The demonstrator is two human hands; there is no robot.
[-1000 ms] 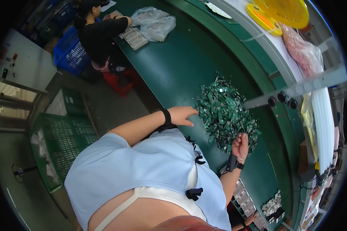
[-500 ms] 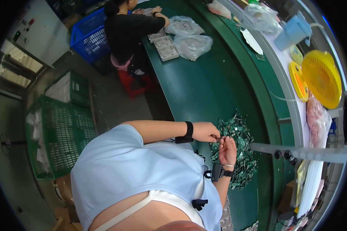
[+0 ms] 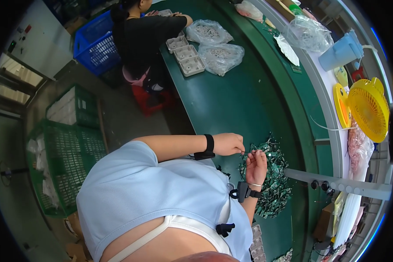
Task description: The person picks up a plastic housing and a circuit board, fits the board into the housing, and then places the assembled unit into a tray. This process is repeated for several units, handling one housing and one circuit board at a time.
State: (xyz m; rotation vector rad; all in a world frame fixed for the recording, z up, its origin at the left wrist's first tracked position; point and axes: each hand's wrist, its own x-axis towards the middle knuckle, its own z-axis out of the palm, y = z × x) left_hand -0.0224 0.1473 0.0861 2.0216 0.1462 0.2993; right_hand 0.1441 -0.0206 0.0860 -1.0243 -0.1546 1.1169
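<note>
My left hand pinches one end of a thin dark strip, its fingertips pressed together. At the other end, the curled fingers of my right hand grip the same strip. What exactly the strip is, I cannot make out; it is small and partly covered by fingers. Right beside and beneath both hands lies a heap of small green circuit board pieces on the green worktable.
Grey moulded trays and clear bags of small parts lie farther along the table, beside a seated co-worker. A metal bar juts in from the right, near a yellow fan. Green crates stand at left.
My hands have shifted slightly left and are a little farther apart, so more of the strip shows between them. The whole view has turned a little.
</note>
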